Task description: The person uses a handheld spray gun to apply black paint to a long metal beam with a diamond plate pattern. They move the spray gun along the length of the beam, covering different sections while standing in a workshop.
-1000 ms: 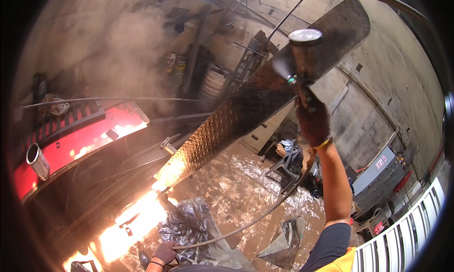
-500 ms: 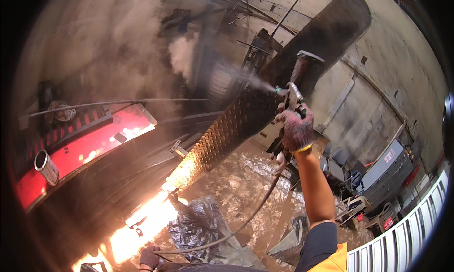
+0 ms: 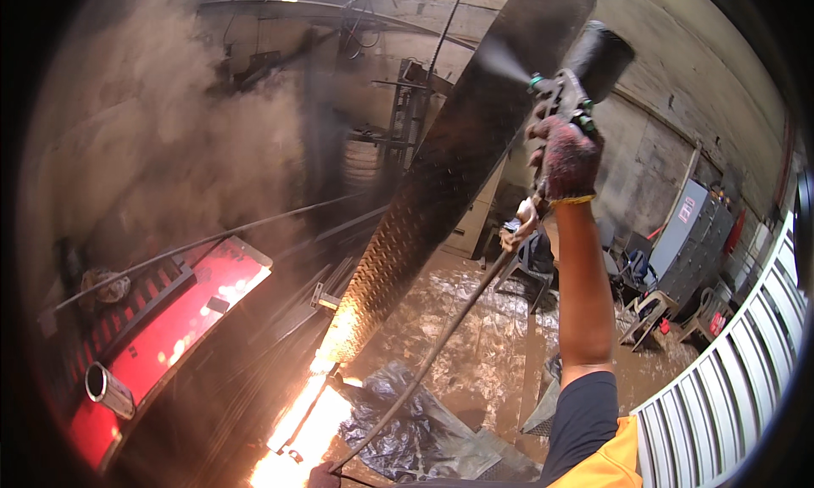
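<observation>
My right hand [image 3: 571, 161], in a dark reddish knit glove with a yellow cuff, is raised and closed around a spray gun [image 3: 563, 91] with a dark cup. Pale mist leaves its nozzle toward the upper part of a long, dark metal plate [image 3: 496, 98]. The plate slants across the middle, its lower part textured and brightly glaring. From the gun's handle, wrapped with pale cloth, a hose [image 3: 441, 344] runs down to the lower edge. There my gloved left hand [image 3: 323, 477] is closed on the hose, mostly cut off by the frame.
A red panel [image 3: 182, 318] with a metal cylinder [image 3: 110, 390] lies at left. Haze hangs behind it. Dark plastic sheeting [image 3: 407, 424] covers part of the floor. Chairs [image 3: 649, 314], a grey cabinet [image 3: 691, 234] and a white slatted piece [image 3: 721, 386] are at right.
My right hand and the spray gun have moved up along the plate, the mist with them. The hose is pulled straighter. My left hand sits lower in view, and the view has shifted.
</observation>
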A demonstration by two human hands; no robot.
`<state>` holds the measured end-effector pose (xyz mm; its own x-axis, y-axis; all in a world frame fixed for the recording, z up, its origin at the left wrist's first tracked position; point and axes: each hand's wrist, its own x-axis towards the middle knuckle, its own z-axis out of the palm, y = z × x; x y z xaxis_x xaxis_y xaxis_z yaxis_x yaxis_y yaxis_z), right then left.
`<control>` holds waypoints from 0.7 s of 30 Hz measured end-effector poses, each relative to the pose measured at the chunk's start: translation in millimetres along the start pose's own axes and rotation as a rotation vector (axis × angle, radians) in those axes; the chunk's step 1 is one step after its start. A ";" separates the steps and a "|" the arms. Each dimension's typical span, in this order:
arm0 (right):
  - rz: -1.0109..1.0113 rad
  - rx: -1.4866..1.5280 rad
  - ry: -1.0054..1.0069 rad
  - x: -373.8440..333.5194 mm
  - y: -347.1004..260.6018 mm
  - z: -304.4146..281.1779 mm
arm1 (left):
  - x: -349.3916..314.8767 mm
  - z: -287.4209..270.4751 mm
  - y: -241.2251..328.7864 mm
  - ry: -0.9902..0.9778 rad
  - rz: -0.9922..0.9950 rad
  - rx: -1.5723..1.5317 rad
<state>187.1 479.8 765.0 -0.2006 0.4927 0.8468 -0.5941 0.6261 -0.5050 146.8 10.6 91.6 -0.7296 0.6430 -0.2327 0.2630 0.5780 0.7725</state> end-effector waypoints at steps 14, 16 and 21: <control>0.138 -0.552 -0.214 -86.9 56.2 -69.2 | 0.4 -16.8 -35.7 -0.228 0.028 -0.041; 0.253 -0.379 -0.099 -66.2 29.1 -63.6 | 1.2 -15.1 -25.5 -0.220 0.034 -0.027; -0.035 -0.148 0.224 -13.8 -30.0 -88.6 | 21.6 7.0 19.1 -0.207 0.134 0.001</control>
<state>276.7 507.7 753.7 0.0049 0.5800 0.8146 -0.4738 0.7187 -0.5089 140.4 39.1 97.2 -0.5431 0.8033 -0.2444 0.3495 0.4810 0.8041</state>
